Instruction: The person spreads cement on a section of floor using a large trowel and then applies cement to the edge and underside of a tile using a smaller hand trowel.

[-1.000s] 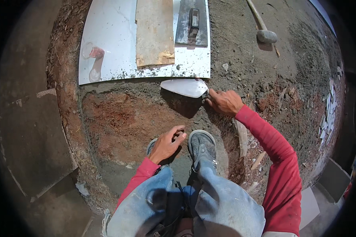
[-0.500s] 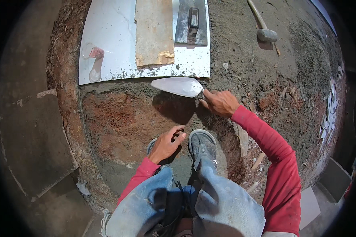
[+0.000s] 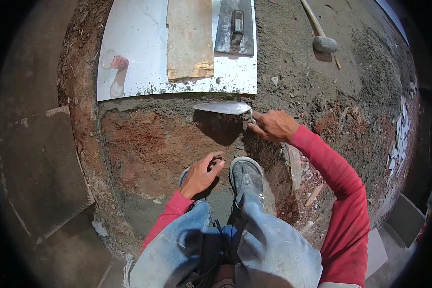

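Observation:
My right hand (image 3: 273, 126) grips the handle of a pointed steel trowel (image 3: 219, 107); its blade is tilted and held low over mortar and reddish soil (image 3: 141, 137), just below a large white sheet (image 3: 134, 38). On that sheet lie a long pale board (image 3: 189, 36), a dark flat float (image 3: 223, 33) with a handle, and a small clear object with pink in it (image 3: 117, 62). My left hand (image 3: 201, 175) hangs over my left shoe, fingers loosely bent and apart, with nothing visible in it.
A rubber mallet (image 3: 325, 44) lies on grey mortar at top right. White broken chips (image 3: 401, 132) run along the right side. Grey slabs (image 3: 38, 177) sit at the left, others (image 3: 402, 221) at lower right. A thin string and a wood scrap (image 3: 314, 194) lie on the ground.
The trowel blade first shifted left, then came back right and slightly lower, now turned more edge-on. My right hand moved along with it. My left hand stayed in place.

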A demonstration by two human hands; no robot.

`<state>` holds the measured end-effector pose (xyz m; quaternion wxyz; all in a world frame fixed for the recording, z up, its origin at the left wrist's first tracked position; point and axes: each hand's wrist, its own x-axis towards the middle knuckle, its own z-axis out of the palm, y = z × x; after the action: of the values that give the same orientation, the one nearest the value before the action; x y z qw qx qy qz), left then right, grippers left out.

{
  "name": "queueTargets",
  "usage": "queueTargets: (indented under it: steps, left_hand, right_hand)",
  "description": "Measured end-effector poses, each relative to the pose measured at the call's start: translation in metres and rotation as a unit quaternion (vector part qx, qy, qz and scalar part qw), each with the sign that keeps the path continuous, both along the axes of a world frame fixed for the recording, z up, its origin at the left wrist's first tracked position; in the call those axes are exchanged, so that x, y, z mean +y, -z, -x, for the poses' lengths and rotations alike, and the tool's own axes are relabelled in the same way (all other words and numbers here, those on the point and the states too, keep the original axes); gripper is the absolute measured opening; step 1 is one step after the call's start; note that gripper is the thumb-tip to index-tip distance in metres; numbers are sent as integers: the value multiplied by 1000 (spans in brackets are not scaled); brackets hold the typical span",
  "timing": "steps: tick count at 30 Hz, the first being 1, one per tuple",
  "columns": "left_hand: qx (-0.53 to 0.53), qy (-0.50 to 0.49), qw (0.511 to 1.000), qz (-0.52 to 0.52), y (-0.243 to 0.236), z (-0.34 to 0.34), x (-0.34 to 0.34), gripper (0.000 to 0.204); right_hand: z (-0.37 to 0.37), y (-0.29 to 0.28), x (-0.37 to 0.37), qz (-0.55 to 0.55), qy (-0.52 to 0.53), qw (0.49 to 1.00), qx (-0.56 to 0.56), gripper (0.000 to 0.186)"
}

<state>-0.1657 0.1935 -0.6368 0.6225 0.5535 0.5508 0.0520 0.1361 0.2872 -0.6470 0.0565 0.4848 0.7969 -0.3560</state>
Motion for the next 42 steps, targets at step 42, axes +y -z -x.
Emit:
queueTargets:
  steps: [42]
  left_hand:
    - [4, -2, 1000, 9, 7, -7, -2, 44]
  right_hand:
    - [-40, 36, -13, -194, 25, 978, -79, 34]
